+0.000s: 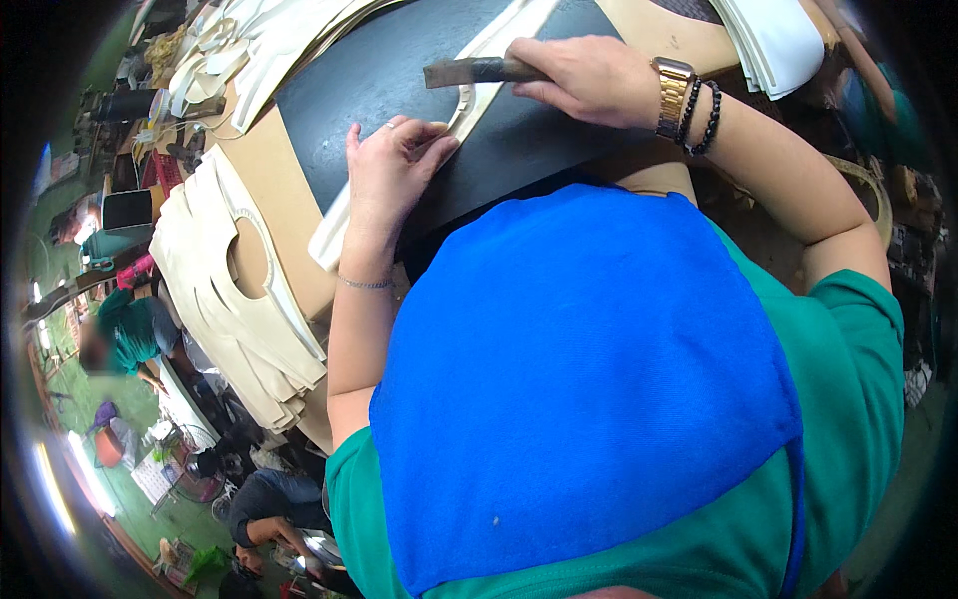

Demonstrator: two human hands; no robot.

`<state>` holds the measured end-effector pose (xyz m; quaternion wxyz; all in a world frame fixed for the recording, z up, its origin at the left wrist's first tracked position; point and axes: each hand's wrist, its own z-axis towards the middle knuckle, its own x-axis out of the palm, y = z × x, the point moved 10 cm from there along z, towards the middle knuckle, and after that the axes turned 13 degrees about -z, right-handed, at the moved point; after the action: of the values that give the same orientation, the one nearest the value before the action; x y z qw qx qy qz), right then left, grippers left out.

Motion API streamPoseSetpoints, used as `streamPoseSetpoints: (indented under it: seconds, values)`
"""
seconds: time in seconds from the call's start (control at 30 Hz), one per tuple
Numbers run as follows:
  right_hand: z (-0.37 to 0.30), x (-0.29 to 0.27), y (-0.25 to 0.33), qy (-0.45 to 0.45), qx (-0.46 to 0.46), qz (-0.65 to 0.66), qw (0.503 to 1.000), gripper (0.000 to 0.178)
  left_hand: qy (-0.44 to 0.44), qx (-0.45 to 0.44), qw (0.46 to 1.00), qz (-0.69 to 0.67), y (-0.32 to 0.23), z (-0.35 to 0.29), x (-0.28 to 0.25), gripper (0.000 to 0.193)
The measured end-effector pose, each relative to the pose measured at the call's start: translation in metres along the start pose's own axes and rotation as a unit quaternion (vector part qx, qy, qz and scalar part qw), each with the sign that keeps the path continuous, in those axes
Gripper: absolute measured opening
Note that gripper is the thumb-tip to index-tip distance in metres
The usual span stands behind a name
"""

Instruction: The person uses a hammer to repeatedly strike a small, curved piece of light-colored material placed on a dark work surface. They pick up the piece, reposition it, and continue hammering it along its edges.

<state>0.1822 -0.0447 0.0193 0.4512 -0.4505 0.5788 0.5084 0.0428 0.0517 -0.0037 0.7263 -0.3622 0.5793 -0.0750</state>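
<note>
Cream panels (225, 311) lie piled left of the hands (392, 168).

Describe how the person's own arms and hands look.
Short green fabric sleeves, bare below. The right hand has a gold-coloured metal wristwatch and two black beaded bracelets at its wrist; the left hand, a thin silver-coloured chain bracelet.

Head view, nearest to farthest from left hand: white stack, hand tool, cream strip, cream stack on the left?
1. Cream strip, touching the left hand
2. Hand tool, up and right, in the right hand
3. Cream stack, to the left
4. White stack, far upper right
</note>
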Motion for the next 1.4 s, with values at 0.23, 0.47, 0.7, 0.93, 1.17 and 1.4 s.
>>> streamPoseSetpoints:
  seconds: [0.23,0.47,0.7,0.93,1.17,1.4]
  values:
    - [0.000,0.002,-0.006,-0.004,0.013,-0.011,1.000,0.030,0.016,0.014,0.997,-0.071,0.004,0.001,-0.002,0.020]
    - [-0.005,0.000,-0.023,-0.057,0.015,-0.022,0.998,0.028,-0.052,0.014,0.997,-0.063,-0.018,0.017,0.022,0.023]
    - [-0.014,0.014,-0.021,-0.006,0.016,0.027,1.000,0.028,-0.046,-0.043,0.980,-0.188,-0.007,0.009,0.018,0.019]
    - [-0.018,0.019,-0.013,0.013,0.026,0.027,0.999,0.033,-0.069,0.020,0.995,-0.072,-0.025,0.000,0.014,0.017]
    - [-0.026,0.029,-0.011,0.060,0.065,0.017,0.996,0.028,-0.057,0.022,0.994,-0.085,-0.020,0.001,0.006,0.019]
    - [-0.027,0.010,0.009,-0.035,0.004,0.039,0.999,0.027,-0.020,0.015,0.996,-0.085,-0.015,-0.008,0.008,0.014]
